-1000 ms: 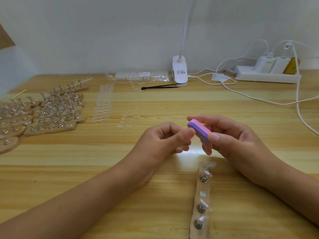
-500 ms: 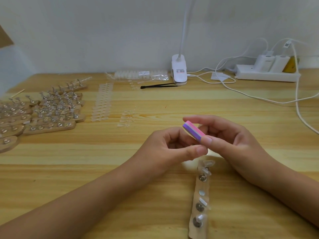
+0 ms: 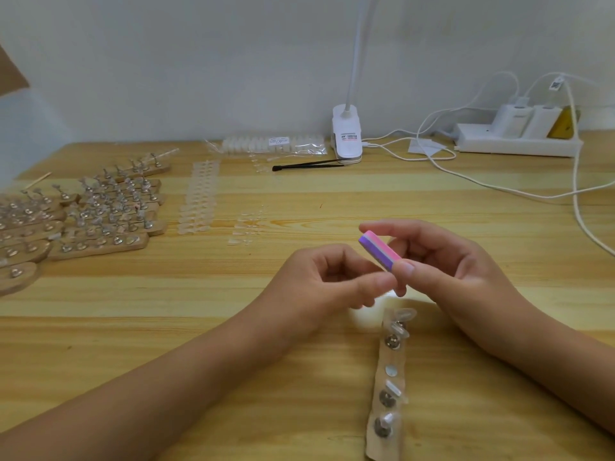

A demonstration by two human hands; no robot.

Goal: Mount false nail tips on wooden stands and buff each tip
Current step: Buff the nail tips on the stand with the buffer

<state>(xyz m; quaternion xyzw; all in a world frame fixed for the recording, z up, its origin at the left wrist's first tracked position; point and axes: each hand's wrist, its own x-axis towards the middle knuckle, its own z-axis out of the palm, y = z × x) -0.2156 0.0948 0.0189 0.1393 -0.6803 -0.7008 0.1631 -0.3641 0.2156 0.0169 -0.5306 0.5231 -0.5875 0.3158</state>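
My right hand (image 3: 449, 274) holds a pink and purple buffer block (image 3: 379, 249) between thumb and fingers, just above the table. My left hand (image 3: 319, 287) is curled beside it, thumb and fingertips pinched together under the block's near end on something small; it looks like a clear nail tip, but motion blur and the fingers hide it. A narrow wooden stand (image 3: 382, 361) lies lengthwise below both hands. It carries metal pegs with clear nail tips (image 3: 394, 389) and one bare magnet spot.
Several wooden stands with mounted tips (image 3: 100, 221) are piled at the left. Strips of clear tips (image 3: 198, 201) and loose tips (image 3: 248, 227) lie mid-table. At the back are a bag of tips (image 3: 273, 144), black tweezers (image 3: 306, 166), a lamp clip (image 3: 346, 138), and a power strip (image 3: 515, 144) with white cables (image 3: 499, 191).
My left thumb has slid right, under the buffer block's near end. The block has shifted slightly in my right hand. The stand has not moved.
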